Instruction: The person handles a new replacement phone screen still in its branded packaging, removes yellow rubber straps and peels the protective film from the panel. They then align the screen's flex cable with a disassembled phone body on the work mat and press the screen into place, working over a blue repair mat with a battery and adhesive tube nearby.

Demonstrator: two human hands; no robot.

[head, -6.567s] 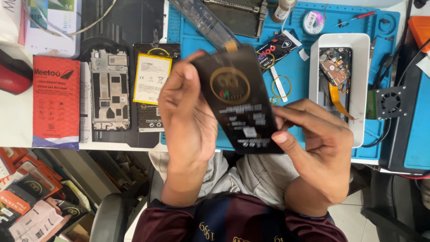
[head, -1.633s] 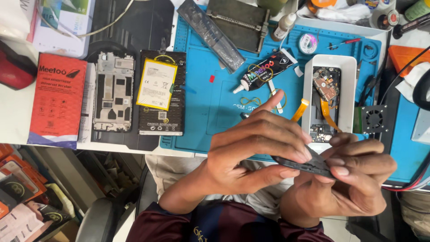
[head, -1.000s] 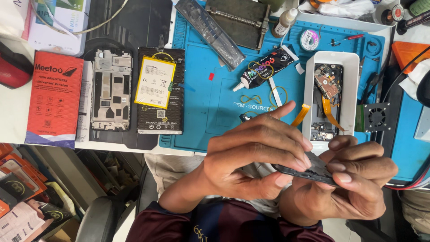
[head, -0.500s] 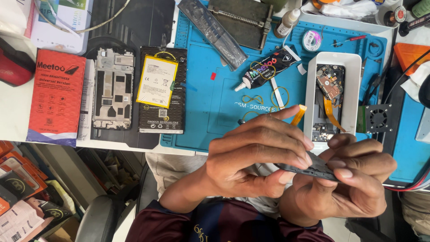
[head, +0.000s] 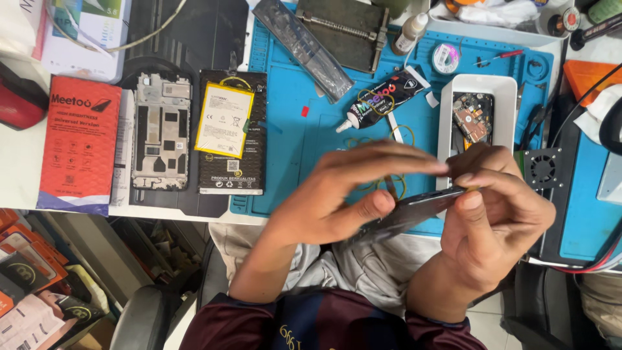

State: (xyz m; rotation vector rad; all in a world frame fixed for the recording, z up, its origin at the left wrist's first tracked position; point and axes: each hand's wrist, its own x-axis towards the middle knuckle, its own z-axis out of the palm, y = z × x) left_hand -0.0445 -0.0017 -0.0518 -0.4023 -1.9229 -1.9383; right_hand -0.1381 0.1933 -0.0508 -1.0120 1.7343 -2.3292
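While both hands meet above the edge of the desk [head: 19, 181], they hold a thin black phone cover [head: 405, 217] edge-on between them. The left hand [head: 337, 201] pinches its lower end with thumb and fingers closed on it. The right hand [head: 492, 227] grips the upper end, fingers curled tight. Behind them lies a blue mat [head: 291, 142] with a black glue tube [head: 382, 100]. A white tray [head: 476, 104] holds phone parts. A yellow battery [head: 225, 120] lies beside a grey phone frame [head: 161, 133] and a red box [head: 79, 142].
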